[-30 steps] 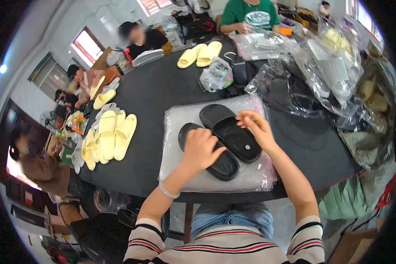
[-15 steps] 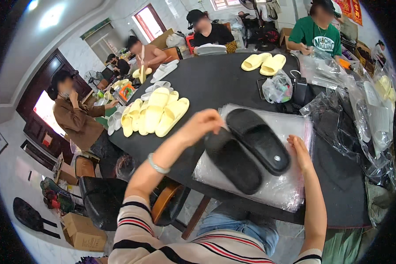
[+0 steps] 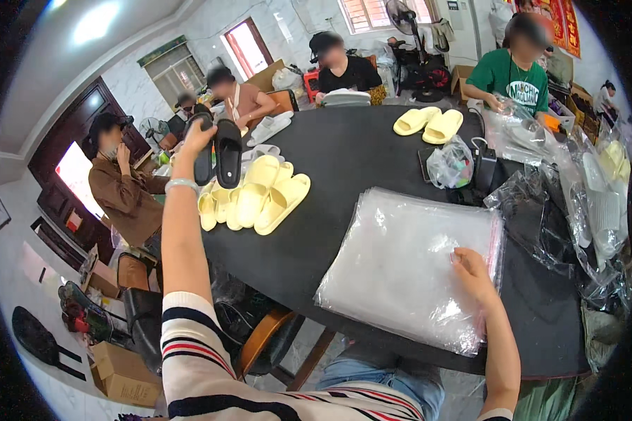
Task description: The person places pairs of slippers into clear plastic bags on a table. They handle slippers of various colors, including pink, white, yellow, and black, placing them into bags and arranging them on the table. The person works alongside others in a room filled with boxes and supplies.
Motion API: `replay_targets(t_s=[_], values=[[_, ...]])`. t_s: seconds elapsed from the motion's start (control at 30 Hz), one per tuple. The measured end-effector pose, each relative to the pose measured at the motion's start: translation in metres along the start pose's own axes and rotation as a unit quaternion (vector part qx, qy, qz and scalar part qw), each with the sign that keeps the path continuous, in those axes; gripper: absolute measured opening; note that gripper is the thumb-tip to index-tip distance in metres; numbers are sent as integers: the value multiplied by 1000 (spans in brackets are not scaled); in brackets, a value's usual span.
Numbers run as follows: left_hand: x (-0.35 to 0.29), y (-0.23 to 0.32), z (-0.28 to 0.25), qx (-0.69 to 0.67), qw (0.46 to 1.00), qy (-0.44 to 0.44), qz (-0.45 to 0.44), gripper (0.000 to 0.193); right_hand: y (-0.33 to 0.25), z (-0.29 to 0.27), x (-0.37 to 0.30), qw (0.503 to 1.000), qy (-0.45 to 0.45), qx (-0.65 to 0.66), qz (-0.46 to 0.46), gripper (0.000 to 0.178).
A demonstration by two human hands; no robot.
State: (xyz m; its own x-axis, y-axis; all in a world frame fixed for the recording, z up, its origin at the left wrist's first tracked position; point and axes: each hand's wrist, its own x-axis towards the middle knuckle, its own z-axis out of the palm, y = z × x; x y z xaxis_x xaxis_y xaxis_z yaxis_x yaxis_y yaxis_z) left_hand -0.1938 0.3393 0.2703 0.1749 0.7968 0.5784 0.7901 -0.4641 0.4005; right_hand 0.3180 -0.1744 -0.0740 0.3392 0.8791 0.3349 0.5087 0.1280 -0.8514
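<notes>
So the left hand (image 3: pixel 195 140) is stretched way out, fingers clamped on a pair of black slippers (image 3: pixel 220 154) hanging soles-down. Right under that grip sits a heap of pale yellow slippers (image 3: pixel 263 198) on the black table (image 3: pixel 358 161). The right hand (image 3: pixel 472 274) lies flat and open on a stack of clear plastic bags (image 3: pixel 407 266). Beyond it: a knotted bag of bits (image 3: pixel 449 163), two more yellow slippers (image 3: pixel 428 123), and crumpled plastic (image 3: pixel 576 210) to the right.
</notes>
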Motion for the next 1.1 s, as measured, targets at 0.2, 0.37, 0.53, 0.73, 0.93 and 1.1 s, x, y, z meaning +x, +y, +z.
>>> replay_targets(t_s=[0.2,0.37,0.53,0.73,0.93,1.1], values=[[-75,-3,55,-3,990,-127,65,50,-41,-5,6,993,-72,-96,-20,43],[-235,176,116,-130,927,-296,193,50,-59,-22,-6,970,-112,-204,-70,66],[-343,216,159,-18,850,-381,364,61,-97,-27,-7,941,-251,-174,-145,97],[-395,193,211,22,885,-331,326,70,-97,-30,-34,873,-395,-255,-132,112],[-398,196,218,31,893,-308,328,73,-84,-30,-52,872,-372,-270,-169,101],[-401,194,216,19,899,-301,317,73,-64,-60,-35,886,-420,-16,-198,67]])
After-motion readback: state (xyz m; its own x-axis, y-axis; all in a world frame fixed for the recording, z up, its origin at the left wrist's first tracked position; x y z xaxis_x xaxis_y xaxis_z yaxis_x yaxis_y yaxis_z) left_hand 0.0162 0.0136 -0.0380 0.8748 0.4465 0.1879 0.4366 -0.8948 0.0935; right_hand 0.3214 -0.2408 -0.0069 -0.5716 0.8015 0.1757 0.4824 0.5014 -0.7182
